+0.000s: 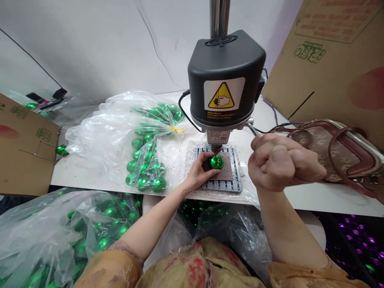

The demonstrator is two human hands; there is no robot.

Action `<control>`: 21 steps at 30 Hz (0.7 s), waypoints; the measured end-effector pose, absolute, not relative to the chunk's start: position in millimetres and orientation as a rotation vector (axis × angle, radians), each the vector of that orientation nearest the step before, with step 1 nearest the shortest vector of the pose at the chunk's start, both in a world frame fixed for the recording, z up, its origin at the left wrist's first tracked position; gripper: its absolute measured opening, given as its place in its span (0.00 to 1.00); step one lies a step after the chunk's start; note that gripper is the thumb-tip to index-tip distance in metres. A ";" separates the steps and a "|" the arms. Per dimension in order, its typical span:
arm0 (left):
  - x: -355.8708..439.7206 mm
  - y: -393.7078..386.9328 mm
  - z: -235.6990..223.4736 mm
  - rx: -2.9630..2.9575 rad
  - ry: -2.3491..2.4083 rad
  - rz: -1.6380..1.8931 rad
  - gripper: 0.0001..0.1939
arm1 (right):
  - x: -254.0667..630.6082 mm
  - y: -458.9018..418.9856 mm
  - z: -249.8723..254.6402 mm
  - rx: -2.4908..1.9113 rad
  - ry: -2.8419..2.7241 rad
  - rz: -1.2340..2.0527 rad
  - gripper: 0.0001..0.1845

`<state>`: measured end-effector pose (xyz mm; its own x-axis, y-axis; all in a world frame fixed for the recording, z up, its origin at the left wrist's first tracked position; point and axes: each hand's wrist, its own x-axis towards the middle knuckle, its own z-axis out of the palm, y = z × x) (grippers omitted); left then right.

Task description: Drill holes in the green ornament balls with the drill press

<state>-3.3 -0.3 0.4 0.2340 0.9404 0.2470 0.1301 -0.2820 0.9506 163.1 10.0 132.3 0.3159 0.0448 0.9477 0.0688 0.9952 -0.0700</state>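
Note:
My left hand (200,173) pinches a shiny green ball (216,161) and holds it on the grey slotted base plate (231,185) directly under the spindle of a black bench drill press (225,80). My right hand (277,162) is closed in a fist around the press's metal feed lever (252,129), to the right of the machine head. Dark shavings lie scattered on the plate and the plastic sheet around it.
A clear plastic bag of green balls (147,160) lies left of the press on the white table. Another bag of green balls (75,236) sits below at the left. Cardboard boxes (330,60) stand right and left; a brown handbag (345,152) lies at the right.

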 end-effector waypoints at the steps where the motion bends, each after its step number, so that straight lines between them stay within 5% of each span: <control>1: -3.1 -0.5 0.6 1.625 1.020 1.155 0.28 | 163.2 10.5 131.4 -0.099 -1.255 -0.016 0.21; 10: -1.9 -0.8 -0.2 1.611 1.019 1.180 0.28 | 160.2 8.6 117.2 -0.152 -1.204 -0.028 0.25; 21: -3.6 -36.9 17.5 1.820 1.330 1.408 0.22 | 152.5 13.6 203.9 -0.504 -1.076 0.269 0.23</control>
